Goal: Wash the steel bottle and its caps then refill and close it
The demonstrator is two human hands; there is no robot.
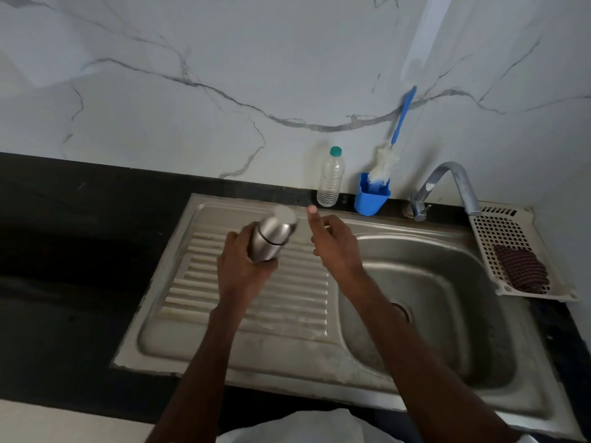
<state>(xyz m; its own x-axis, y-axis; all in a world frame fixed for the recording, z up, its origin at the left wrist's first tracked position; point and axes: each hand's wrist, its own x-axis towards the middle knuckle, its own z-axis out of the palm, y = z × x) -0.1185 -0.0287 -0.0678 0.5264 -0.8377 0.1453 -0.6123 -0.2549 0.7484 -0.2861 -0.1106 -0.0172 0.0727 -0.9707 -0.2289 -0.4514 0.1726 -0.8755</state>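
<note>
Black desk (64,251) carries an inset steel sink (224,356) with ribbed drainboard. Along the back edge: clear plastic bottle (330,179) with green cap, just beside it a blue holder (371,199) containing a bottle brush (383,164). White perforated tray (499,225) at right holds a dark scrubber (521,268).

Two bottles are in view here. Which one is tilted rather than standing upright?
The steel bottle, gripped in the left hand over the sink's drainboard, leans toward the wall. The clear plastic bottle with the green cap stands upright on the counter.
</note>
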